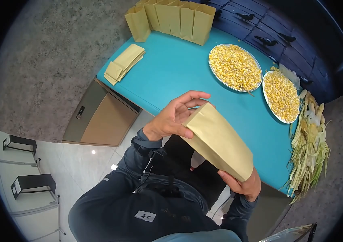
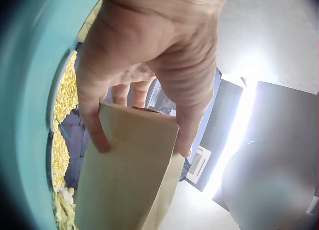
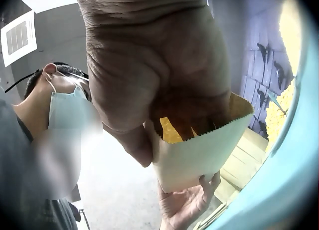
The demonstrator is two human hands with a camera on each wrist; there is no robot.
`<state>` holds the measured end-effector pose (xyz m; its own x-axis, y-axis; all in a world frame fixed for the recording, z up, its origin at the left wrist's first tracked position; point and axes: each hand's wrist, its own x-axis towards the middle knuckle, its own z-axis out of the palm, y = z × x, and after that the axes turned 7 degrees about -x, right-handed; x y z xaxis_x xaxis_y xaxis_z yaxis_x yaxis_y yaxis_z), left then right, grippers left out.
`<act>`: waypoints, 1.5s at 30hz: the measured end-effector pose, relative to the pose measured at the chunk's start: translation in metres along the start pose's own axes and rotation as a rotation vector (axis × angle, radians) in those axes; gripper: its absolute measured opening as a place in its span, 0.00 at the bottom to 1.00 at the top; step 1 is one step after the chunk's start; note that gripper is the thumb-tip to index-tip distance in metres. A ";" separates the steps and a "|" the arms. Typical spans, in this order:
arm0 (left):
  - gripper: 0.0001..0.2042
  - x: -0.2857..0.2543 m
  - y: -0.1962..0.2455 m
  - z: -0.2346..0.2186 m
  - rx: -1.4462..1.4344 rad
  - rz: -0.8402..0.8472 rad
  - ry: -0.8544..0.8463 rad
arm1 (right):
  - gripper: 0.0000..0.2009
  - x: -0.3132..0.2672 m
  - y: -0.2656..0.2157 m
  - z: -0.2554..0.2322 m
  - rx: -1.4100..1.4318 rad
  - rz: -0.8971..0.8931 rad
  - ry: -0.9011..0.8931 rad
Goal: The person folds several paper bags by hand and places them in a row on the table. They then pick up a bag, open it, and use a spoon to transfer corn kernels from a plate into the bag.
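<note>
Tan paper forms the tall, flat-sided bag [image 1: 220,141] held aslant in the air before the person's torso, at the near edge of the turquoise counter [image 1: 171,68]. The left hand [image 1: 171,117] pinches its closed bottom end between thumb and fingers; the right hand [image 1: 250,187] grips the serrated mouth, fingers inside and thumb along the outer face. The bag's walls partly hide those inner fingers, and its body covers a stretch of counter edge from the head view.

At the back left stands a row of upright tan paper bags [image 1: 167,18], with a small stack of flat, folded paper bags [image 1: 125,62] nearer the edge. To the right, a round white plate [image 1: 209,62] and a second white plate [image 1: 264,92] are heaped with yellow corn kernels [image 1: 236,66]. Beside the second plate, pale green corn husks [image 1: 310,149] overhang the counter's edge; clear plastic [image 1: 290,76] lies behind.
</note>
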<state>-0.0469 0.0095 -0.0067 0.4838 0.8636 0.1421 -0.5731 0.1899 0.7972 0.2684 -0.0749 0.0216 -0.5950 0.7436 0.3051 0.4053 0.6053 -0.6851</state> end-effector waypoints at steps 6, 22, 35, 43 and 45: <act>0.55 -0.001 -0.005 -0.004 -0.109 -0.011 -0.070 | 0.18 0.007 -0.011 -0.011 -0.297 -0.109 -0.040; 0.38 -0.006 0.011 0.001 0.090 -0.109 0.045 | 0.41 0.030 -0.019 -0.040 -0.120 -0.062 -0.198; 0.56 -0.005 0.000 0.011 0.103 -0.125 0.118 | 0.21 0.016 0.030 -0.015 0.524 0.287 0.059; 0.50 -0.005 0.000 0.004 0.137 0.061 0.055 | 0.24 0.021 0.030 -0.024 0.548 0.181 -0.048; 0.50 -0.006 -0.003 0.002 0.179 0.081 0.051 | 0.25 0.019 0.034 -0.013 0.820 0.259 0.172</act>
<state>-0.0467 0.0030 -0.0085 0.4038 0.8962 0.1836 -0.4802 0.0368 0.8764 0.2800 -0.0370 0.0127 -0.4138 0.9018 0.1241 -0.1527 0.0657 -0.9861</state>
